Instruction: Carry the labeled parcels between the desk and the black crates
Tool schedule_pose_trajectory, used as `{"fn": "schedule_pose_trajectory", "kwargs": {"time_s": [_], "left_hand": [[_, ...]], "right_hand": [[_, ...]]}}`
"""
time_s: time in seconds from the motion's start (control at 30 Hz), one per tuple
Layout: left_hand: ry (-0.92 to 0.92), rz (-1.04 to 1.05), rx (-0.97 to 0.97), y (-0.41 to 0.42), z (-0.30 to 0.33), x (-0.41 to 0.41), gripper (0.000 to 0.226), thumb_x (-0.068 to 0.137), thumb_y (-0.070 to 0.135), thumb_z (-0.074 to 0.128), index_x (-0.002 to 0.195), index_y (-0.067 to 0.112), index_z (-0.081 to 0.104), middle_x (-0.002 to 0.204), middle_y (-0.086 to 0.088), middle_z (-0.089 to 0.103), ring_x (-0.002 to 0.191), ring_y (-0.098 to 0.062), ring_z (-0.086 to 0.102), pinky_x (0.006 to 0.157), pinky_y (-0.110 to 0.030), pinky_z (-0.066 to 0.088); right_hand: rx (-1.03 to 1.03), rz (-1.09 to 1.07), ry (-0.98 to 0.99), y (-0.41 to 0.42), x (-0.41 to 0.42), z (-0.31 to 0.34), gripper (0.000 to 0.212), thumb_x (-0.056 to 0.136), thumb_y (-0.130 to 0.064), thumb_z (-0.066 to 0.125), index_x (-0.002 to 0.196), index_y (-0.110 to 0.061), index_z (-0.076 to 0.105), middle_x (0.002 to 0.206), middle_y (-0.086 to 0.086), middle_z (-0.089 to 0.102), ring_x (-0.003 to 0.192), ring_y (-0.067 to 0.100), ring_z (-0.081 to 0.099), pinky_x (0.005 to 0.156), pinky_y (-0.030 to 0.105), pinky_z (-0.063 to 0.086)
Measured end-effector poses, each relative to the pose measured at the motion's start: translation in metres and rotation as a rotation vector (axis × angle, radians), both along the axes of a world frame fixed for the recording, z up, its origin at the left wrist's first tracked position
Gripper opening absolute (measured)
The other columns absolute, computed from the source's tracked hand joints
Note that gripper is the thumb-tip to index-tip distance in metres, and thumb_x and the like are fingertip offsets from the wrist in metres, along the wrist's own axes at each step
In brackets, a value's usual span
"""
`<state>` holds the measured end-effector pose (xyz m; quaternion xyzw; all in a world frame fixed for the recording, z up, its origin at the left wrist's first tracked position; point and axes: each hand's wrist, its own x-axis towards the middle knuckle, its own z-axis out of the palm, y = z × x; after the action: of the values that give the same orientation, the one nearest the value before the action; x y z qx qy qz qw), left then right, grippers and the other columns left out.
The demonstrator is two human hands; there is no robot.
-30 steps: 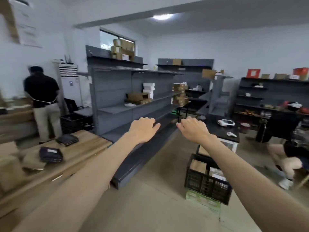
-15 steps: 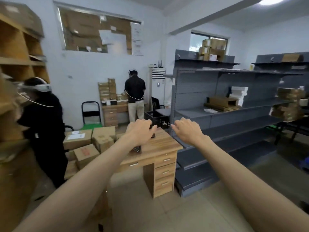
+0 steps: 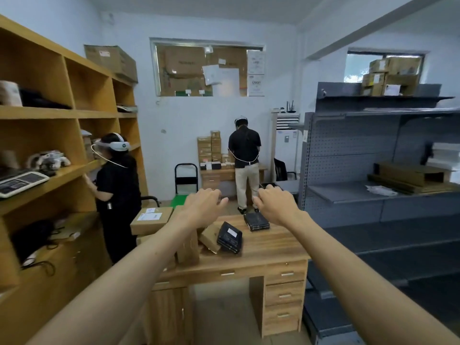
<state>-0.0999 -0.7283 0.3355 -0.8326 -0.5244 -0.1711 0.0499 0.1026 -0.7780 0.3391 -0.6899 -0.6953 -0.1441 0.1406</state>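
Note:
A wooden desk point(image 3: 271, 247) with drawers stands straight ahead. On it lie a black parcel with a white label point(image 3: 229, 236), a second black parcel point(image 3: 256, 220) farther back, and a small brown box point(image 3: 210, 237) beside brown cardboard boxes. My left hand point(image 3: 202, 205) and my right hand point(image 3: 275, 204) are stretched out side by side above the desk's far half, fingers loosely curled, holding nothing. No black crate shows clearly in this view.
Wooden shelving point(image 3: 62, 115) fills the left, where a person in black point(image 3: 117, 190) stands. Another person point(image 3: 245, 160) stands at a far desk stacked with boxes. Grey metal shelves point(image 3: 378, 195) line the right. Labeled cardboard boxes point(image 3: 150, 219) sit left of the desk.
My view has swung left from the grey shelves and the black crate on the floor to face the desk. Both hands stay held out in front, empty.

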Motion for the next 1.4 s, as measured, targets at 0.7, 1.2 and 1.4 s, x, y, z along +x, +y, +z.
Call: {"fn": "schedule_pose_trajectory", "kwargs": {"time_s": [0.7, 1.2, 1.4], "left_hand": [[-0.018, 0.128, -0.011, 0.231, -0.021, 0.009, 0.044, 0.106, 0.049, 0.037, 0.125, 0.016, 0.059, 0.117, -0.004, 0.065, 0.100, -0.021, 0.062, 0.091, -0.044, 0.053], [-0.005, 0.007, -0.021, 0.414, -0.039, 0.047, 0.047, 0.106, 0.049, 0.036, 0.130, 0.017, 0.059, 0.126, -0.008, 0.065, 0.113, -0.027, 0.061, 0.093, -0.046, 0.050], [-0.010, 0.040, -0.067, 0.466, -0.071, 0.059, 0.049, 0.106, 0.049, 0.038, 0.134, 0.016, 0.058, 0.130, -0.008, 0.064, 0.116, -0.027, 0.060, 0.094, -0.044, 0.049]], "right_hand": [[-0.043, 0.118, -0.012, 0.257, 0.004, -0.023, 0.039, 0.106, -0.039, 0.032, 0.109, -0.011, 0.060, 0.116, 0.012, 0.060, 0.103, 0.032, 0.060, 0.085, 0.044, 0.049], [-0.085, 0.054, -0.031, 0.429, 0.024, -0.053, 0.039, 0.106, -0.042, 0.032, 0.112, -0.011, 0.056, 0.116, 0.013, 0.063, 0.105, 0.035, 0.061, 0.084, 0.045, 0.047], [-0.120, 0.059, -0.015, 0.486, 0.038, -0.082, 0.040, 0.106, -0.041, 0.032, 0.114, -0.010, 0.056, 0.117, 0.014, 0.062, 0.105, 0.036, 0.062, 0.083, 0.046, 0.046]]}}
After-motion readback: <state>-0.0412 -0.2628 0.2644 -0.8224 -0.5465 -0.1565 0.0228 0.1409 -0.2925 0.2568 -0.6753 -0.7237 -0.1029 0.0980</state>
